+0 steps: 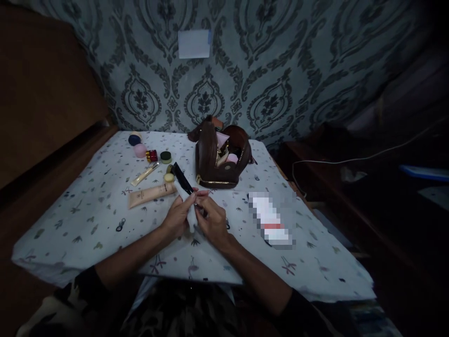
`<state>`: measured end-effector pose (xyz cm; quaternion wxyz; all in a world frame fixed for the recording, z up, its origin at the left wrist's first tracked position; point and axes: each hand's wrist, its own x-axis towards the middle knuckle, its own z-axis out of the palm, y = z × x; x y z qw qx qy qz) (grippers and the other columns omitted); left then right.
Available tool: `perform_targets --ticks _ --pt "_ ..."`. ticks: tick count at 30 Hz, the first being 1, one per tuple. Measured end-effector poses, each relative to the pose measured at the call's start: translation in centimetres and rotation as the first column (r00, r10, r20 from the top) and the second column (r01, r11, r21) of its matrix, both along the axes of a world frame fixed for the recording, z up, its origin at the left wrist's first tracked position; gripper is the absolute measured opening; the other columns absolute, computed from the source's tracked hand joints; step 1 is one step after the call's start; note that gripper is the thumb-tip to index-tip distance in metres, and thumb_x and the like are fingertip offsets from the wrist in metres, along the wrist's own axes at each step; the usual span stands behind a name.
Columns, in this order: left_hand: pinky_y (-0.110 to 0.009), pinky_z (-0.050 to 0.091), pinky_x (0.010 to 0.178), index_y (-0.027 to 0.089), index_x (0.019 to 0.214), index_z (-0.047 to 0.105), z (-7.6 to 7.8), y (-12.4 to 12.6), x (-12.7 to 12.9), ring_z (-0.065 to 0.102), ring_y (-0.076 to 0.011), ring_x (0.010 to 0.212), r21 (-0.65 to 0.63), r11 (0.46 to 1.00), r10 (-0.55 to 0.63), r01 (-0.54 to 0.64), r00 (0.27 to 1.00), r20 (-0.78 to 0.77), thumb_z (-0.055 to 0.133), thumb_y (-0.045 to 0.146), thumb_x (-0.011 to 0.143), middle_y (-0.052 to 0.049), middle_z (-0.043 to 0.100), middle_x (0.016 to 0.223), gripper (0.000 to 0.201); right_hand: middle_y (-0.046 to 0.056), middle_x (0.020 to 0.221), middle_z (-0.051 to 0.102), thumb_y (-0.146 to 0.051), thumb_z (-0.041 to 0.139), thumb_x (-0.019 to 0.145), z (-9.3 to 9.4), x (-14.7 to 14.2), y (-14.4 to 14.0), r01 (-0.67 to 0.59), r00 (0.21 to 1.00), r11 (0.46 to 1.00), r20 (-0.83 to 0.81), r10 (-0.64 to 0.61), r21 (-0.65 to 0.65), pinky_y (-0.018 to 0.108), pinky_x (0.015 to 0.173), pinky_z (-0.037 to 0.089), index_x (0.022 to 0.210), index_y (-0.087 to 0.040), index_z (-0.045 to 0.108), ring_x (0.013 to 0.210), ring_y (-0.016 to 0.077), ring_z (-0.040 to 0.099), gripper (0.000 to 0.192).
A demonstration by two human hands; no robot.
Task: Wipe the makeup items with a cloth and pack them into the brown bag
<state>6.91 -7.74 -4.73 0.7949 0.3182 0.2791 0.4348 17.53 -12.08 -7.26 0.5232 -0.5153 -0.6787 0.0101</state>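
In the head view, a slim black cosmetic item (181, 177) is held above the near middle of the table, pointing up and away to the left. A white cloth (191, 219) lies around its lower part. My left hand (176, 217) is closed on the cloth and the item from the left. From the right, the bent fingers of my right hand (214, 222) close at the item's near end; what sits between those fingertips is hidden. Just left of the hands lie a beige squeeze tube (150, 194) and a pale yellow oval piece (169, 178).
Behind the hands stands an open brown cosmetic bag (217, 164) with several items inside. A slim tube (144, 174), red-and-gold jar (151, 156), green jar (165, 157), pink sponge (140, 150) and dark blue-lidded jar (134, 139) are at left. A blurred-out white object (270, 220) lies right.
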Motion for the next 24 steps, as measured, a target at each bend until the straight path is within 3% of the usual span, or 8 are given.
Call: perform_targets --ticks 3,8,17,20,24 --pt "-0.035 0.056 0.083 0.017 0.098 0.062 0.2 0.3 -0.2 0.071 -0.0246 0.094 -0.026 0.999 0.030 -0.030 0.999 -0.014 0.083 0.035 0.069 -0.007 0.075 0.091 0.040 0.009 0.095 0.071 -0.013 0.049 0.092 0.0 0.0 -0.1 -0.001 0.995 0.998 0.095 -0.005 0.064 0.034 0.082 0.056 0.096 -0.021 0.064 0.094 0.0211 0.069 0.018" --pt "-0.032 0.057 0.075 0.016 0.093 0.060 0.5 2.0 -0.9 0.072 -0.0186 0.075 -0.103 0.987 0.130 -0.126 0.991 0.028 0.072 0.030 0.082 -0.003 0.072 0.073 0.022 0.010 0.095 0.072 -0.013 0.051 0.092 -0.1 -0.3 -0.5 -0.018 0.981 0.992 0.194 -0.006 0.122 0.031 0.078 0.059 0.093 -0.020 0.066 0.089 0.0193 0.071 0.016" --pt "-0.026 0.057 0.064 0.016 0.074 0.056 1.9 3.3 -2.0 0.064 -0.0129 0.057 -0.208 0.971 0.149 -0.120 0.980 0.132 0.072 0.036 0.083 0.001 0.062 0.057 0.027 0.009 0.092 0.074 -0.012 0.056 0.091 0.4 -1.0 -0.6 -0.107 0.988 0.980 0.129 0.086 0.166 0.028 0.074 0.059 0.093 -0.018 0.063 0.084 0.0174 0.072 0.010" --pt "-0.022 0.054 0.060 0.017 0.071 0.054 1.9 3.7 -2.2 0.061 -0.0108 0.054 -0.202 0.965 0.197 -0.165 0.969 0.147 0.071 0.038 0.084 0.002 0.060 0.057 0.030 0.007 0.088 0.073 -0.014 0.057 0.091 0.3 -1.0 -0.7 -0.124 0.992 0.984 0.048 0.118 0.129 0.024 0.065 0.056 0.096 -0.018 0.063 0.072 0.0145 0.069 0.009" --pt "-0.022 0.052 0.056 0.018 0.070 0.054 1.8 4.5 -2.7 0.059 -0.0114 0.053 -0.211 0.965 0.198 -0.156 0.961 0.195 0.066 0.044 0.087 0.002 0.058 0.056 0.034 0.003 0.077 0.070 -0.021 0.058 0.090 0.1 -1.0 -0.9 -0.099 0.992 0.994 -0.080 0.096 -0.035 0.023 0.052 0.049 0.096 -0.018 0.063 0.056 0.0116 0.060 0.008"
